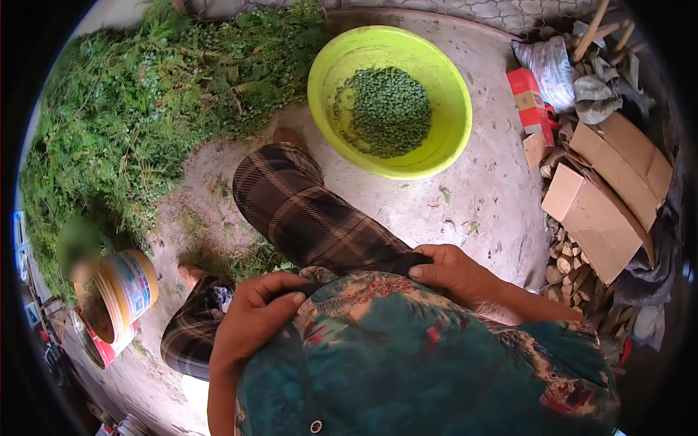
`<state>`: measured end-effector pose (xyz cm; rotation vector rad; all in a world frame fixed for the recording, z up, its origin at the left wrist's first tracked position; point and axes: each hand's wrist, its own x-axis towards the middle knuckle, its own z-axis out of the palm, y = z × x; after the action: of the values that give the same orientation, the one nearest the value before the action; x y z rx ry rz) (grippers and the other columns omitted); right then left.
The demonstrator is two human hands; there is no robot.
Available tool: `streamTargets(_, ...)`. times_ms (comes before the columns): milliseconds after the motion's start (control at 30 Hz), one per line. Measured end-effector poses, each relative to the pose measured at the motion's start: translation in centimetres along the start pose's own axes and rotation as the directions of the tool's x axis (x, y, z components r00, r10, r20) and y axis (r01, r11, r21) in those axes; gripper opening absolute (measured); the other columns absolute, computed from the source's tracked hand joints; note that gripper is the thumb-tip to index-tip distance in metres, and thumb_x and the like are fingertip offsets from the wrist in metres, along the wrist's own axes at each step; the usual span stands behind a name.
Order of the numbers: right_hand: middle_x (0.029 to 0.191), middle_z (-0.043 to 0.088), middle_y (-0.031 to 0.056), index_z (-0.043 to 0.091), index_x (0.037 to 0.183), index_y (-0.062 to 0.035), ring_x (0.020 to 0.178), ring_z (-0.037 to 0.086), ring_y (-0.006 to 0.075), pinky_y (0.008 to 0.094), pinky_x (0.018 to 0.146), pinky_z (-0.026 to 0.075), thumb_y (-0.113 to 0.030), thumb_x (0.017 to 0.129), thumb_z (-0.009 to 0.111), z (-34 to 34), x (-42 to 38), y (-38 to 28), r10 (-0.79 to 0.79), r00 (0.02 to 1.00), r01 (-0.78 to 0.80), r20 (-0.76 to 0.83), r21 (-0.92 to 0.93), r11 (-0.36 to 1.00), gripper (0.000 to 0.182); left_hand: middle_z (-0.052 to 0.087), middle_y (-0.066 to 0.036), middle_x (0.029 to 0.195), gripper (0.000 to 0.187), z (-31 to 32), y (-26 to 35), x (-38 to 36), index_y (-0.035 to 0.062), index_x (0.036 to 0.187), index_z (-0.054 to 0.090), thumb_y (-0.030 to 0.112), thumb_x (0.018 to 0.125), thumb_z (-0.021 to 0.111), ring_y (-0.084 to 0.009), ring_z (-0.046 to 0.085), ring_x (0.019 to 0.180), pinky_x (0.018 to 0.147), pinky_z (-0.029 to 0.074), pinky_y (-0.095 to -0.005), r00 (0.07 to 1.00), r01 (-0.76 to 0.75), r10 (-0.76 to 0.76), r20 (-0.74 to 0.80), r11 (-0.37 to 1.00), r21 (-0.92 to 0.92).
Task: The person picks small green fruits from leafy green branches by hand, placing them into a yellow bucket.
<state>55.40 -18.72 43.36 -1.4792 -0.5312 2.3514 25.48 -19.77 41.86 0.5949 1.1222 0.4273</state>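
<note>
At the waist, my left hand [254,312] pinches dark cloth at the edge of the patterned green shirt [407,356]. My right hand [454,272] grips the dark cloth on the other side, thumb over fingers. Both hands are closed, a little apart, above the brown plaid trousers [313,211]. Beyond the knee stands a yellow-green basin [454,138] with many small green pieces [389,109] heaped in its bottom.
Green leafy branches [109,123] are piled at the upper left. Near the left foot, a yellow bucket [138,283] lies tilted. Flattened cardboard [596,221], cut firewood [563,265] and a red box [531,102] are on the right.
</note>
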Motion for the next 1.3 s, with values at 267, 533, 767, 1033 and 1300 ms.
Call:
streamTargets(267, 0.094, 0.061, 0.0079, 0.052, 0.109, 0.0046, 0.082, 0.058, 0.011, 0.0238, 0.077, 0.049, -0.013, 0.086, 0.061, 0.3, -0.1, -0.2, -0.108, 0.994, 0.103, -0.001, 0.298, 0.949, 0.03, 0.062, -0.004, 0.099, 0.033, 2.0, 1.0, -0.2, -0.0029, 0.114, 0.056, 0.007, 0.083, 0.061, -0.0087, 0.055, 0.09, 0.082, 0.044, -0.0228, 0.992, -0.118, 0.109, 0.06, 0.977, 0.177)
streamTargets(533, 0.089, 0.059, 0.003, 0.053, 0.107, 0.002, 0.075, 0.054, 0.0054, 0.0188, 0.069, 0.047, -0.018, 0.087, 0.062, 0.6, 0.3, 0.1, -0.165, 0.986, 0.164, -0.014, 0.227, 0.96, 0.03, 0.06, -0.003, 0.097, 0.02, 2.7, 1.2, 0.2, -0.0019, 0.107, 0.057, 0.005, 0.088, 0.055, -0.01, 0.054, 0.091, 0.082, 0.043, -0.0236, 0.973, -0.217, 0.227, -0.032, 0.956, 0.196)
streamTargets(767, 0.095, 0.059, 0.0041, 0.051, 0.11, 0.0013, 0.082, 0.057, 0.0074, 0.0195, 0.075, 0.048, -0.019, 0.088, 0.061, 1.1, 0.5, -0.1, -0.146, 0.988, 0.126, 0.052, 0.274, 0.953, 0.032, 0.06, -0.003, 0.095, 0.019, 2.7, 0.3, 0.4, -0.0014, 0.105, 0.057, 0.007, 0.088, 0.057, -0.0099, 0.054, 0.089, 0.08, 0.043, -0.0236, 0.963, -0.228, 0.23, -0.143, 0.973, 0.033)
streamTargets(1033, 0.101, 0.06, 0.0071, 0.052, 0.111, 0.0012, 0.093, 0.058, 0.0113, 0.0247, 0.084, 0.047, -0.014, 0.089, 0.055, 0.8, 1.3, -0.4, -0.169, 0.979, 0.131, 0.115, 0.28, 0.951, 0.026, 0.061, -0.004, 0.092, 0.019, 2.4, 0.4, 0.6, -0.0023, 0.104, 0.057, 0.01, 0.089, 0.056, -0.0089, 0.054, 0.087, 0.078, 0.043, -0.0227, 0.976, -0.191, 0.198, -0.087, 0.979, 0.077)
streamTargets(1300, 0.102, 0.061, 0.0068, 0.057, 0.111, 0.0008, 0.093, 0.057, 0.0117, 0.0252, 0.085, 0.045, -0.017, 0.091, 0.053, 1.9, 0.9, -1.2, -0.204, 0.971, 0.211, 0.128, -0.043, 0.977, 0.027, 0.062, -0.002, 0.089, 0.021, 2.1, 0.4, 0.9, -0.0025, 0.105, 0.056, 0.012, 0.089, 0.056, -0.0065, 0.053, 0.082, 0.074, 0.044, -0.0208, 0.986, -0.158, 0.159, -0.053, 0.987, 0.032)
